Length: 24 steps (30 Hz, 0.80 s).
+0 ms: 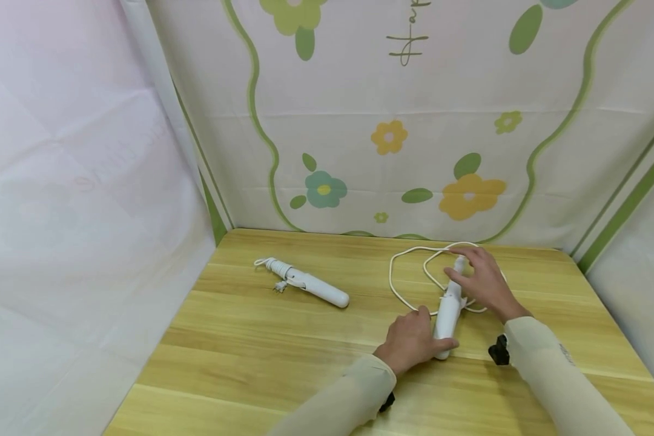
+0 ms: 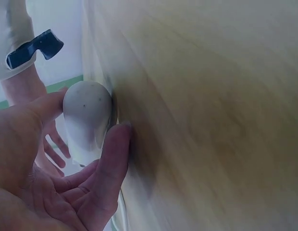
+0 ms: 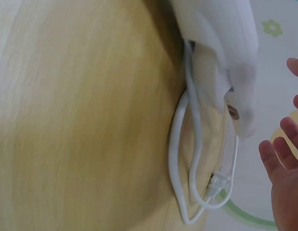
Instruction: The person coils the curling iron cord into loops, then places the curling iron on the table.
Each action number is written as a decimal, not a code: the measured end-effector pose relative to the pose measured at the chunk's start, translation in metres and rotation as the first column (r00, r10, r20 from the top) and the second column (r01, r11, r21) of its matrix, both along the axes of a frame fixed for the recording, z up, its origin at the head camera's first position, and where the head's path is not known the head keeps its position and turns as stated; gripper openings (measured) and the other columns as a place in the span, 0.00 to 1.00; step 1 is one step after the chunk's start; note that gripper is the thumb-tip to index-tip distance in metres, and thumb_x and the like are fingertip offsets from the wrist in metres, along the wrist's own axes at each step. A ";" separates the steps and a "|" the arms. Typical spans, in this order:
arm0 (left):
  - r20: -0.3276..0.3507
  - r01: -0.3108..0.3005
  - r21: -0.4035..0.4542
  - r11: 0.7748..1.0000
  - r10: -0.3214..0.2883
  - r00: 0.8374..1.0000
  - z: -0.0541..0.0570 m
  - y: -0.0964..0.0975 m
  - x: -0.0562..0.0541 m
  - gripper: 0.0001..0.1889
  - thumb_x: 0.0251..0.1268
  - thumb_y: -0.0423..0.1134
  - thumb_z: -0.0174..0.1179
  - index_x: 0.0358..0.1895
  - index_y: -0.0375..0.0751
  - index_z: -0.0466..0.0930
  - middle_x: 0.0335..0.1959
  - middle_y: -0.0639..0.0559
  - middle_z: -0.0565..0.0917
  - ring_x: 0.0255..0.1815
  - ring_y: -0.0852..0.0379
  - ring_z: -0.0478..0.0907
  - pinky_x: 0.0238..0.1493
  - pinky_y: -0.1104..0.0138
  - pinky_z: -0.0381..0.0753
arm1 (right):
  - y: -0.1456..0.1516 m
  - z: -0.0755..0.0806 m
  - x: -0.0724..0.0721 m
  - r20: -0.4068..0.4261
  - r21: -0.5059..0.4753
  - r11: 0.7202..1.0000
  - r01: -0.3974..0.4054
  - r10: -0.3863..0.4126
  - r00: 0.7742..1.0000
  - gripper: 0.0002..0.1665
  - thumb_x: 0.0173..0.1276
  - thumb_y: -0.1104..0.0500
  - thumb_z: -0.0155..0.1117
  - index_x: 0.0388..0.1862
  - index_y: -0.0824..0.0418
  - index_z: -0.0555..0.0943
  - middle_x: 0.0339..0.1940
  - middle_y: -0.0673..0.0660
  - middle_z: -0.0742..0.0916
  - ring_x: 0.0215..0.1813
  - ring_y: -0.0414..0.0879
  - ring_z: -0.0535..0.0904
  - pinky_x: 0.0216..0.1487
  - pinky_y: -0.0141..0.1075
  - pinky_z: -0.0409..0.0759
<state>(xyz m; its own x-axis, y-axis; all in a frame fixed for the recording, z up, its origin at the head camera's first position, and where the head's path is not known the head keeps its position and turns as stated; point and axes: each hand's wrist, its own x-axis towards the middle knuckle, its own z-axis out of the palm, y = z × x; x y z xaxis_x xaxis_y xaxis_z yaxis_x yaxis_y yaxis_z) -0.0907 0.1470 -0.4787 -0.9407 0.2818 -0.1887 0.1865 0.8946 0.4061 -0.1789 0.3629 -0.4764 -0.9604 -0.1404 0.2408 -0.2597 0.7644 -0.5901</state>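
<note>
A white, wand-shaped corded appliance lies on the table at the right, its far end pointing toward the back wall. My left hand grips its rounded near end, thumb on one side and fingers on the other. Over the far end, my right hand hovers with fingers spread and slightly bent. In the right wrist view those fingers stand apart from the appliance. Its loose white cord loops on the table around the far end, with a two-prong plug among the loops.
A second white appliance of the same shape lies to the left, cord wound around one end and its plug beside it. Flower-printed cloth hangs behind the wooden table, with pale cloth at the left side.
</note>
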 end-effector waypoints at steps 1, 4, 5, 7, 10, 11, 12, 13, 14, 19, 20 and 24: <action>-0.002 0.000 0.002 1.000 0.000 1.000 -0.001 0.001 0.000 0.35 0.60 0.76 0.71 0.51 0.49 0.79 0.36 0.57 0.84 0.28 0.60 0.79 0.29 0.66 0.78 | 0.002 -0.002 0.000 -0.007 -0.003 1.000 -0.004 0.004 1.000 0.33 0.81 0.46 0.70 0.77 0.58 0.77 0.79 0.68 0.74 0.71 0.70 0.71 0.63 0.70 0.74; 0.000 -0.003 0.029 1.000 0.003 1.000 -0.003 0.003 0.000 0.31 0.63 0.73 0.72 0.49 0.49 0.80 0.34 0.58 0.84 0.28 0.61 0.78 0.28 0.67 0.77 | 0.007 -0.007 -0.001 -0.021 -0.009 1.000 -0.016 0.016 1.000 0.33 0.80 0.46 0.70 0.78 0.57 0.77 0.79 0.67 0.74 0.70 0.70 0.72 0.62 0.70 0.75; 0.002 0.000 0.045 0.999 0.000 1.000 -0.004 0.003 0.000 0.30 0.64 0.71 0.72 0.49 0.50 0.80 0.34 0.59 0.84 0.28 0.62 0.77 0.28 0.67 0.77 | 0.008 -0.008 -0.002 -0.020 -0.014 1.000 -0.020 0.020 1.000 0.33 0.80 0.46 0.71 0.78 0.57 0.77 0.79 0.67 0.74 0.71 0.70 0.72 0.63 0.70 0.75; 0.008 0.004 0.079 0.997 -0.005 1.000 -0.005 0.002 -0.001 0.26 0.66 0.67 0.72 0.49 0.50 0.81 0.34 0.59 0.84 0.28 0.62 0.76 0.29 0.68 0.76 | 0.010 -0.010 -0.002 -0.014 -0.023 0.999 -0.025 0.025 1.000 0.34 0.80 0.46 0.71 0.78 0.57 0.77 0.80 0.68 0.73 0.71 0.71 0.71 0.64 0.71 0.75; 0.014 0.009 0.134 0.991 -0.011 1.000 -0.006 -0.001 -0.002 0.23 0.66 0.62 0.72 0.50 0.49 0.82 0.35 0.59 0.84 0.28 0.63 0.76 0.29 0.68 0.76 | 0.013 -0.014 -0.001 0.002 -0.029 0.999 -0.027 0.027 1.000 0.35 0.80 0.46 0.71 0.78 0.59 0.76 0.79 0.70 0.73 0.72 0.72 0.71 0.65 0.71 0.75; 0.014 0.010 0.154 0.988 -0.013 1.000 -0.007 -0.003 -0.003 0.22 0.66 0.61 0.72 0.50 0.49 0.82 0.35 0.59 0.84 0.28 0.63 0.76 0.29 0.69 0.76 | 0.014 -0.015 -0.001 0.005 -0.028 0.999 -0.027 0.028 1.000 0.36 0.80 0.46 0.71 0.78 0.60 0.76 0.79 0.70 0.72 0.72 0.72 0.71 0.65 0.71 0.75; 0.014 0.009 0.174 0.985 -0.011 1.000 -0.007 -0.005 -0.004 0.22 0.65 0.60 0.72 0.50 0.49 0.83 0.35 0.59 0.84 0.28 0.63 0.76 0.30 0.69 0.76 | 0.015 -0.016 -0.001 0.005 -0.030 0.999 -0.026 0.026 1.000 0.36 0.79 0.46 0.72 0.78 0.61 0.76 0.78 0.71 0.73 0.71 0.72 0.72 0.65 0.71 0.75; 0.015 0.007 0.196 0.981 -0.010 1.000 -0.007 -0.008 -0.005 0.22 0.65 0.59 0.72 0.51 0.48 0.83 0.36 0.59 0.84 0.29 0.63 0.76 0.30 0.69 0.76 | 0.016 -0.017 -0.001 0.002 -0.028 0.999 -0.025 0.025 1.000 0.36 0.79 0.46 0.72 0.78 0.62 0.76 0.78 0.71 0.73 0.71 0.72 0.72 0.65 0.71 0.76; 0.017 0.006 0.217 0.976 -0.010 1.000 -0.008 -0.010 -0.006 0.22 0.65 0.58 0.73 0.51 0.48 0.83 0.36 0.59 0.85 0.29 0.63 0.76 0.31 0.69 0.77 | 0.017 -0.018 -0.001 -0.001 -0.029 0.999 -0.026 0.026 1.000 0.36 0.79 0.46 0.72 0.77 0.63 0.76 0.78 0.71 0.73 0.71 0.72 0.72 0.66 0.71 0.76; 0.016 0.006 0.286 0.958 -0.011 1.000 -0.010 -0.025 -0.013 0.20 0.67 0.56 0.71 0.52 0.47 0.85 0.39 0.58 0.87 0.32 0.64 0.77 0.35 0.70 0.77 | 0.021 -0.021 -0.001 -0.019 -0.052 0.998 -0.040 0.040 0.999 0.34 0.79 0.50 0.73 0.76 0.64 0.76 0.76 0.71 0.73 0.71 0.72 0.72 0.66 0.70 0.77; 0.019 0.005 0.302 0.953 -0.011 1.000 -0.010 -0.028 -0.015 0.19 0.67 0.55 0.71 0.52 0.47 0.85 0.39 0.58 0.88 0.33 0.65 0.77 0.36 0.71 0.77 | 0.021 -0.022 -0.001 -0.020 -0.059 0.997 -0.044 0.043 0.999 0.34 0.78 0.51 0.74 0.76 0.64 0.76 0.76 0.71 0.73 0.71 0.72 0.72 0.67 0.69 0.78; 0.056 -0.020 0.384 0.923 -0.002 0.998 -0.013 -0.043 -0.022 0.16 0.69 0.52 0.70 0.52 0.48 0.87 0.34 0.61 0.87 0.31 0.66 0.77 0.35 0.72 0.78 | 0.025 -0.024 0.001 -0.020 -0.064 0.996 -0.064 0.063 0.998 0.35 0.77 0.53 0.75 0.77 0.64 0.76 0.74 0.70 0.74 0.71 0.73 0.75 0.68 0.68 0.77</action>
<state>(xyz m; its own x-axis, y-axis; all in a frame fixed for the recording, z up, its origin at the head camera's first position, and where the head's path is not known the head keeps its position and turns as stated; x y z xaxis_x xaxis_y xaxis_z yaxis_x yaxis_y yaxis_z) -0.1123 0.1041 -0.4920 -0.9350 0.3345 -0.1180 0.1475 0.6693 0.7282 -0.1782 0.3876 -0.5000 -0.9455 -0.1843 0.2685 -0.3173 0.7067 -0.6324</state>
